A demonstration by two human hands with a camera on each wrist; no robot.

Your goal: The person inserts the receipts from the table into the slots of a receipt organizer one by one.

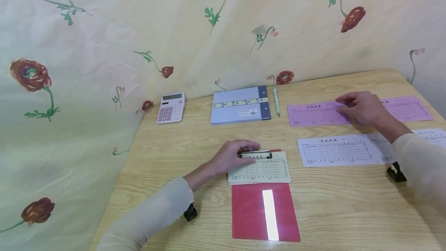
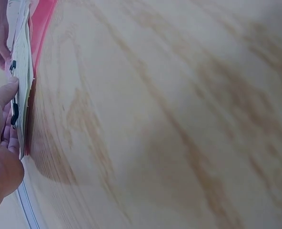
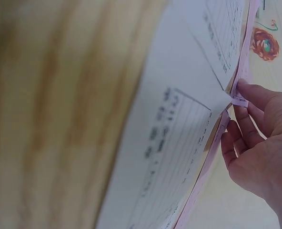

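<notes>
My left hand [image 1: 232, 157] grips the clip end of a red clipboard [image 1: 247, 212], its thumb on the front by the metal clip [image 1: 256, 154] and its fingers along the far edge. Under that clip lies a stack of pale printed forms [image 1: 270, 173]. At the right, my right hand [image 1: 366, 107] is over a row of pink printed forms [image 1: 308, 116]. The right wrist view shows thumb and fingers pinching a small raised bit of pink paper [image 3: 239, 101]. White printed forms [image 1: 334, 152] lie nearer me, partly under the right forearm.
Along the back of the wooden table [image 1: 174, 150] are a pink calculator [image 1: 171, 107], a blue-grey folder [image 1: 237, 113] with a patterned band, and a green pen [image 1: 277, 102]. A flowered cloth [image 1: 104, 49] hangs behind the table.
</notes>
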